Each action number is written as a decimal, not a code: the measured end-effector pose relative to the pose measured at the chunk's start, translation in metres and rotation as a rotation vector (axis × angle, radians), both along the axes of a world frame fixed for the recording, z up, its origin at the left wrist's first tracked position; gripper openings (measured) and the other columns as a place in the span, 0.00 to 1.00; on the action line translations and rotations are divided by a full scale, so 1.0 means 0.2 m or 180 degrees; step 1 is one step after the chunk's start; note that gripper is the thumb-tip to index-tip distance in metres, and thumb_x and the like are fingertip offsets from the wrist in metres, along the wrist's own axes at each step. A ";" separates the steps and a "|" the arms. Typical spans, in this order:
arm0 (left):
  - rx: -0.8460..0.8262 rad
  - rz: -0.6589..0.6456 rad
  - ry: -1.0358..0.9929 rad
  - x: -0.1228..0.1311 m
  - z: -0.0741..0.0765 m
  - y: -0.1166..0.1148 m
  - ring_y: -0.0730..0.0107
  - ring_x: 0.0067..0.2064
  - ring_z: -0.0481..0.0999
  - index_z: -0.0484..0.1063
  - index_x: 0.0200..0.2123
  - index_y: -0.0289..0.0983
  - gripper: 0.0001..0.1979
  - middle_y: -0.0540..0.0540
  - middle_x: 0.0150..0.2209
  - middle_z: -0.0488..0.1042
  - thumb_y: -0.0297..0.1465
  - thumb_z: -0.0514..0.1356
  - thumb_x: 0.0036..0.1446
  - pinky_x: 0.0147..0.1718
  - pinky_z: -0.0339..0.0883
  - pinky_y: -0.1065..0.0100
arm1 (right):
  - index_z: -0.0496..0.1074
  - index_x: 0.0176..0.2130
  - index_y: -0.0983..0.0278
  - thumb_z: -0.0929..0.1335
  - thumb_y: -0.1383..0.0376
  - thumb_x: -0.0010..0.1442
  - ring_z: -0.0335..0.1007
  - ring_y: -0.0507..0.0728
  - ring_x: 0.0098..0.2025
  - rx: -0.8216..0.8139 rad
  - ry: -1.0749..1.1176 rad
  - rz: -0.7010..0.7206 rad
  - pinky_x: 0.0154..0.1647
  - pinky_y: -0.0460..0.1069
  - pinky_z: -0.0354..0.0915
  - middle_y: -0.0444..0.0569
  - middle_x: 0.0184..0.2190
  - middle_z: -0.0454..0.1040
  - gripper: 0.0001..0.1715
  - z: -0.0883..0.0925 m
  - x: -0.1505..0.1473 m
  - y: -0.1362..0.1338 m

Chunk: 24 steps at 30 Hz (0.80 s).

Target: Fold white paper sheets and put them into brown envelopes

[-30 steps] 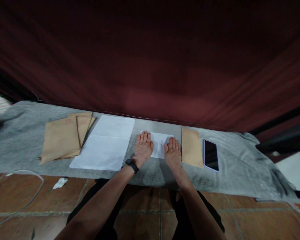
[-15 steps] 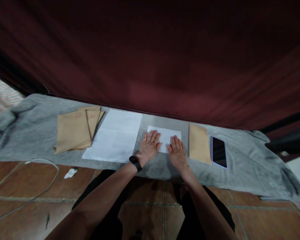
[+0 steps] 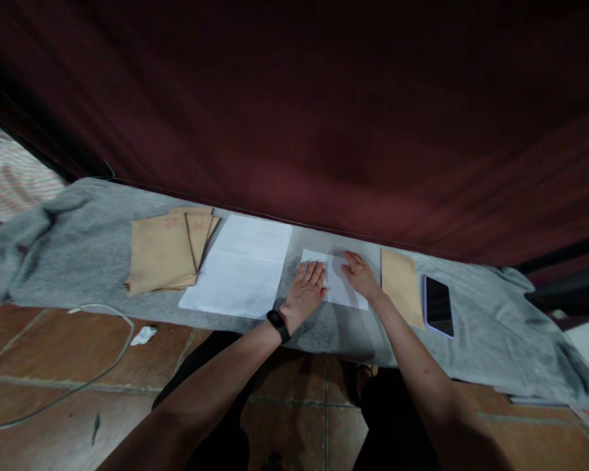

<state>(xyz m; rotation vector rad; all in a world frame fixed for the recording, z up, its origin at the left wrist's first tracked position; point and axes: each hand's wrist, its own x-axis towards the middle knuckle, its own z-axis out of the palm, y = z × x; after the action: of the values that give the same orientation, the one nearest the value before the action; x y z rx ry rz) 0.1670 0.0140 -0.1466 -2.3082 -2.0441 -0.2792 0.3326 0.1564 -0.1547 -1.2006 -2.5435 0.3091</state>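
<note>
A small folded sheet of white paper (image 3: 338,278) lies on the grey cloth in front of me. Pressed flat on its left part is my left hand (image 3: 305,289), fingers stretched out, a black band on the wrist. My right hand (image 3: 360,275) is over the paper's upper right, fingers extended and a little bent, thumb apart. Whether its fingertips touch the paper I cannot tell. Neither hand grips anything. Left of the folded paper lie larger white sheets (image 3: 240,265) with a crease across the middle. A brown envelope (image 3: 401,288) lies just right of my right hand.
Several brown envelopes (image 3: 161,255) are piled at the left, by the white sheets. A phone (image 3: 438,305) in a purple case lies right of the single envelope. Grey cloth (image 3: 491,327) covers the narrow surface, and a dark red curtain (image 3: 294,131) hangs behind it.
My right hand has shifted from the paper's lower right to its upper right and turned inward. My left hand stays flat on the paper. The whole view has tilted slightly.
</note>
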 end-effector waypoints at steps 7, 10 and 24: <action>0.0015 0.0006 0.0082 -0.02 0.01 -0.01 0.49 0.70 0.54 0.62 0.66 0.33 0.26 0.39 0.70 0.56 0.37 0.50 0.69 0.69 0.41 0.44 | 0.71 0.58 0.64 0.66 0.61 0.65 0.66 0.61 0.59 -0.0411 -0.0554 0.0054 0.65 0.56 0.57 0.57 0.56 0.72 0.22 0.10 -0.10 0.12; 0.0036 0.0044 0.0109 -0.04 0.01 -0.02 0.50 0.70 0.55 0.62 0.66 0.34 0.25 0.39 0.70 0.56 0.36 0.50 0.68 0.69 0.40 0.44 | 0.72 0.55 0.63 0.68 0.61 0.64 0.66 0.62 0.58 -0.0614 -0.0523 -0.0029 0.64 0.56 0.57 0.56 0.53 0.73 0.21 0.14 -0.11 0.14; -0.0207 -0.0091 -0.0801 -0.05 0.13 -0.06 0.53 0.73 0.48 0.57 0.68 0.37 0.27 0.38 0.72 0.51 0.41 0.44 0.71 0.69 0.41 0.47 | 0.71 0.27 0.62 0.67 0.50 0.52 0.68 0.56 0.27 -0.1883 0.1260 -0.1035 0.28 0.48 0.62 0.42 0.21 0.71 0.17 0.18 0.14 -0.08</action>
<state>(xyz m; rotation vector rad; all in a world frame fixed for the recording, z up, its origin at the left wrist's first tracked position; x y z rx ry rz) 0.1574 0.0029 -0.1198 -2.4537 -2.1602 -0.5381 0.3608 0.1405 -0.1191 -1.5343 -1.9266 1.1446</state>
